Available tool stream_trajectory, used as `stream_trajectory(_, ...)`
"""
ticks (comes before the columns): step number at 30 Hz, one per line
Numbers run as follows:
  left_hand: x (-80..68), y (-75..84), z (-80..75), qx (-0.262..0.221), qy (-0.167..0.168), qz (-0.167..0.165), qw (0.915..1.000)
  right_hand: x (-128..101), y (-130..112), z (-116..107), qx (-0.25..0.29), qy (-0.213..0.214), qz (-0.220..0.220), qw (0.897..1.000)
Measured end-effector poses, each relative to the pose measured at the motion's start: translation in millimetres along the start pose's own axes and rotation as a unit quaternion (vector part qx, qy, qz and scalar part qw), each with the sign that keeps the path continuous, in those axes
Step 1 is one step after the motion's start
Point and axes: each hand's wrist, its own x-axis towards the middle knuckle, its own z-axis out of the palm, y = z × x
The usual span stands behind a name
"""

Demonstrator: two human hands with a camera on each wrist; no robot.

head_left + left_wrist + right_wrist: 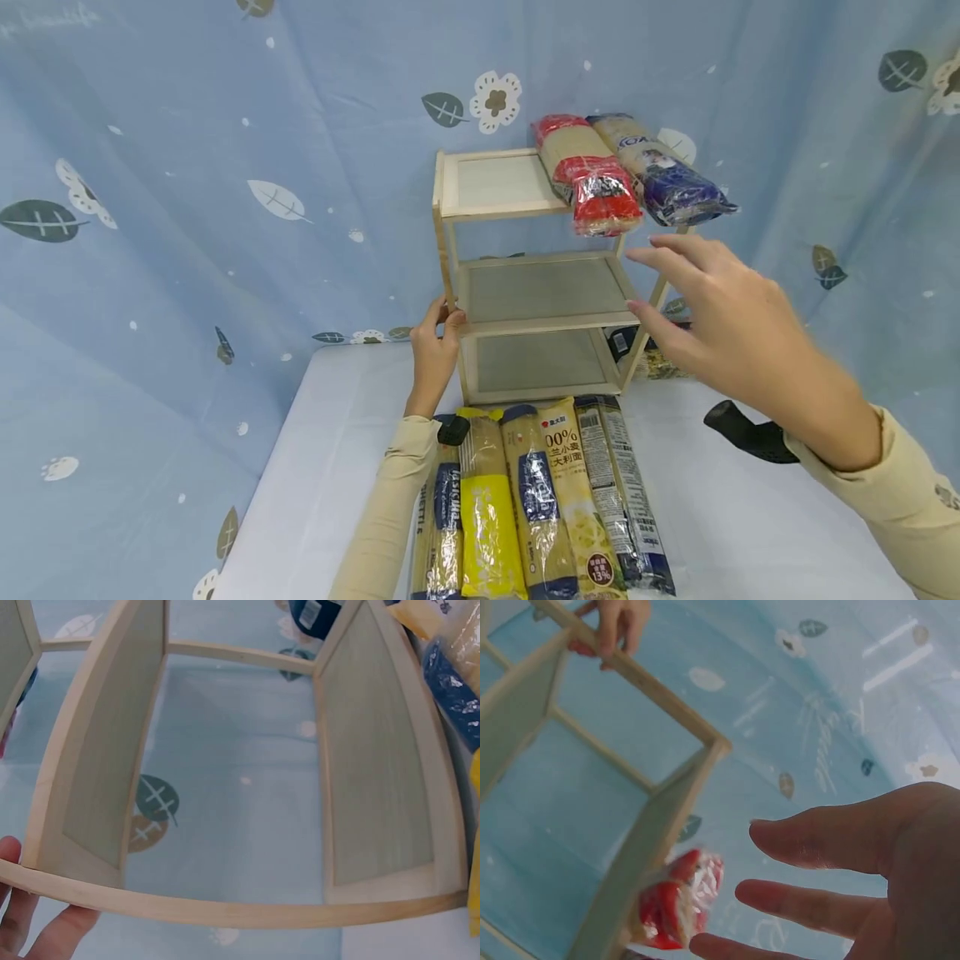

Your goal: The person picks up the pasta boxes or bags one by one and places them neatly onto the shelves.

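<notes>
Head view: right hand (720, 308) nearest, fingers spread and straight, holding nothing, just in front of wooden rack (540, 287). Farther left, left hand (435, 346) curled around rack's front left post at middle shelf. Above right hand, red noodle pack (600, 187) on top shelf.

"100%", "13%" on noodle packet (577, 492)

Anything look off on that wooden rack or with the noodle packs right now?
Yes. The two packs on the wooden rack's top shelf, the red pack and the blue pack, stick out well past its front right edge. A dark pack lies behind the rack, apart from the row in front.
</notes>
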Motion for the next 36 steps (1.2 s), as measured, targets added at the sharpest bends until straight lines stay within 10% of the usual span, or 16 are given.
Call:
stream_trajectory(11,-4.2,0.1,-2.7,0.002,0.005,0.006,1.0,-49.7,-10.7,30.7,0.016,-0.013,-0.032,0.999)
stream_trajectory(36,-0.3,-0.9,-1.5,0.018,0.003,0.01,0.9998,-117.1,-1.6,94.7,0.082,-0.098,0.081,0.988)
